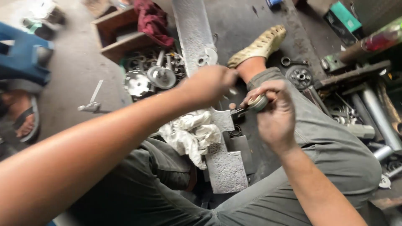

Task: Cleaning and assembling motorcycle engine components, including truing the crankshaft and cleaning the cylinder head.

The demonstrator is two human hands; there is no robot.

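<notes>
My right hand (274,113) is closed around a small round grey metal part (258,102) with a dark piece sticking out of its left side. My left hand (209,83) is curled shut just left of it, fingertips pinching at something small near that part; what it grips is blurred. Both hands hover over a long mottled grey metal bar (226,167) that runs between my legs. A crumpled white rag (190,134) lies on the bar's left side, under my left forearm.
A tray of round metal discs and fittings (153,75) sits left of the bar, with a wooden box and a red cloth (153,21) behind. Pipes, rods and a gear (300,76) crowd the right. Another person's sandalled foot (25,117) is at far left.
</notes>
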